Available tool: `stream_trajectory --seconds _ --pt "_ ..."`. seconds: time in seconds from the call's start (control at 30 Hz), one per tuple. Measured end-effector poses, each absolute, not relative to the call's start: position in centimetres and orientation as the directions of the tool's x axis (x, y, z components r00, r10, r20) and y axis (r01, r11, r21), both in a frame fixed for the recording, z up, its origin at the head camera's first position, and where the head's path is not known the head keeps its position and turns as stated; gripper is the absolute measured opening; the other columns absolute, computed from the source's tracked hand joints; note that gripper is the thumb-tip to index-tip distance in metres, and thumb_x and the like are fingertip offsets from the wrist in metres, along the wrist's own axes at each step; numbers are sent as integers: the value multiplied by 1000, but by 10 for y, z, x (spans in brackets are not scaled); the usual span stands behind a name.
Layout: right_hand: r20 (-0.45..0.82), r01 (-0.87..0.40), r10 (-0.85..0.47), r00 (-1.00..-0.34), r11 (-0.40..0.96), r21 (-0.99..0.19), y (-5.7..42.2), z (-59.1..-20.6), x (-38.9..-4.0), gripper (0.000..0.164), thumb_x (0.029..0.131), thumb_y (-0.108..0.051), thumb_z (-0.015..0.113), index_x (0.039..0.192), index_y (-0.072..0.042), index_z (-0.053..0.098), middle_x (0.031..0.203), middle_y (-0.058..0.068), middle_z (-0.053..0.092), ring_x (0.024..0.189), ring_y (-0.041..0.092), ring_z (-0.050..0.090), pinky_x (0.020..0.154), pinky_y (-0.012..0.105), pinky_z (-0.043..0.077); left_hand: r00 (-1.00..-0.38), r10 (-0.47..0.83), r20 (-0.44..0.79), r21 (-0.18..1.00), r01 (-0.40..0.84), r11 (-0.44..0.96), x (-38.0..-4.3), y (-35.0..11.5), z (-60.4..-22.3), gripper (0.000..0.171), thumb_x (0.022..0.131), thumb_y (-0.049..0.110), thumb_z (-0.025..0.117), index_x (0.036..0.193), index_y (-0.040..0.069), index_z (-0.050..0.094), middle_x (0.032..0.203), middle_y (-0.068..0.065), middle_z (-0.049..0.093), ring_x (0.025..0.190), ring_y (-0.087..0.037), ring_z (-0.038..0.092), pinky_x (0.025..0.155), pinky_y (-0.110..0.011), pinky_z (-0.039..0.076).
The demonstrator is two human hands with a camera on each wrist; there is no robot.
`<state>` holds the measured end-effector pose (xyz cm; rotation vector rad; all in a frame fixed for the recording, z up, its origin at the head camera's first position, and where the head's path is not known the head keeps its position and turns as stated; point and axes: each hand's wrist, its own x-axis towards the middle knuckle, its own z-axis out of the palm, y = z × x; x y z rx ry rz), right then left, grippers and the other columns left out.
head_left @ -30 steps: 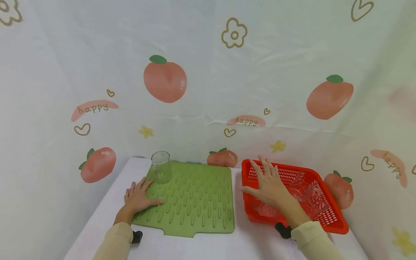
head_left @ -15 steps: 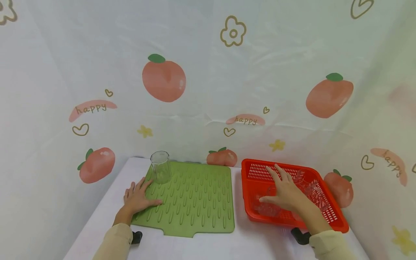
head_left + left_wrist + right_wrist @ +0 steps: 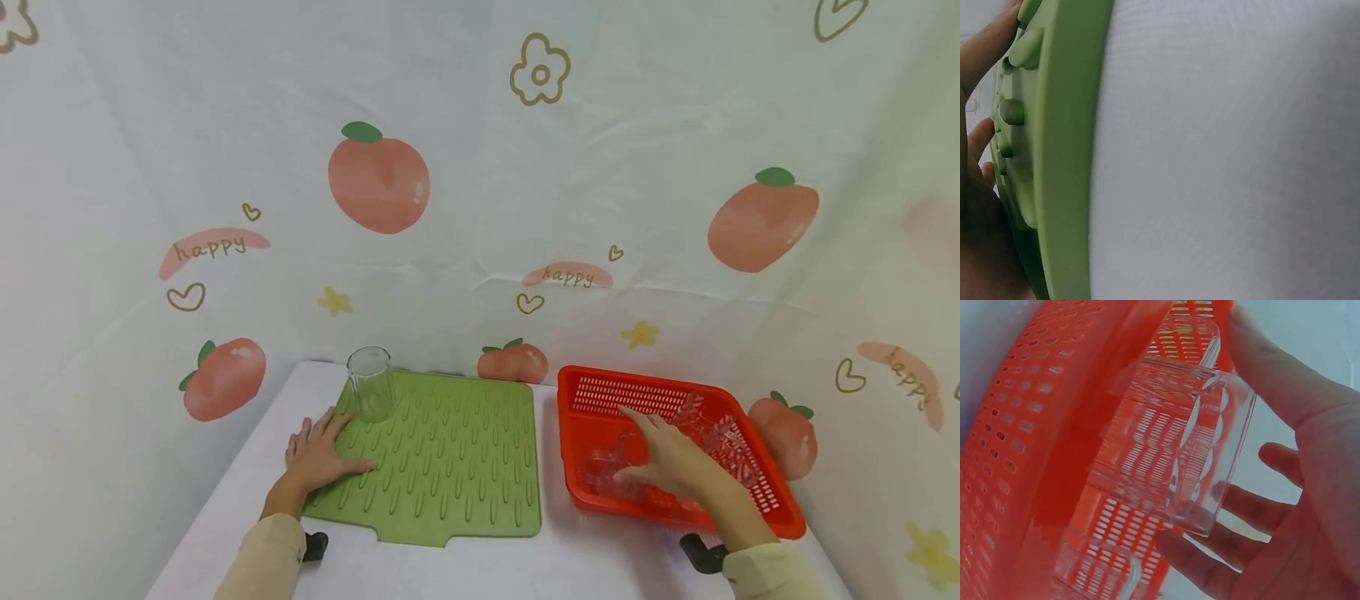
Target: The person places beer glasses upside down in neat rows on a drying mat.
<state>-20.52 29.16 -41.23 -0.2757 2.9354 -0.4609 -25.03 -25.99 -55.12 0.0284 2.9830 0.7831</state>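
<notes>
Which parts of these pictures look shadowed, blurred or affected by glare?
Head view: soft shadow on the white tabletop in front of the red basket; left wrist view: tabletop soft-focused, darkening rightward; right wrist view: hazy cast, bright highlights on the clear glass.

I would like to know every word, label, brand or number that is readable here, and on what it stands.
"happy" on the left pink band of the backdrop.
"happy" on the middle pink band.
"happy" on the right pink band, slanting downward.
No text shows on the mat, basket or glasses.
</notes>
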Motion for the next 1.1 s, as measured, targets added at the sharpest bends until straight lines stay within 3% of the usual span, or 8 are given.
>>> stream_trajectory --seconds 0.23,0.5,0.73,1.1 --pt "-195 -116 -186 -963 940 -322 294 -417 -207 103 70 -55 87 153 -13 43 144 23 52 127 50 56 94 68 52 -997 33 -66 502 -5 865 -249 -258 -549 114 70 67 82 158 13 34 168 -24 14 150 -64 3 113 -81 8" --pt "-207 -117 -193 -959 936 -331 294 -418 -208 88 77 -41 88 151 -15 47 148 29 46 126 53 55 91 68 54 -997 30 -70 502 -9 865 -247 -258 -544 113 70 66 82 158 13 35 168 -24 15 150 -64 3 114 -81 8" --pt "-169 -156 -220 -961 932 -327 294 -418 -208 78 79 -33 88 145 -15 52 143 28 49 120 49 59 90 66 55 -998 31 -57 494 -2 869 -248 -259 -547 113 70 68 81 158 14 35 168 -24 15 150 -64 4 113 -82 9" --pt "-79 -173 -215 -973 915 -366 299 -412 -203 69 80 -36 87 138 -15 58 135 19 57 119 42 60 93 64 55 -998 30 -60 504 -4 864 -249 -261 -548 114 69 69 80 158 13 35 168 -24 14 150 -64 2 114 -82 6"
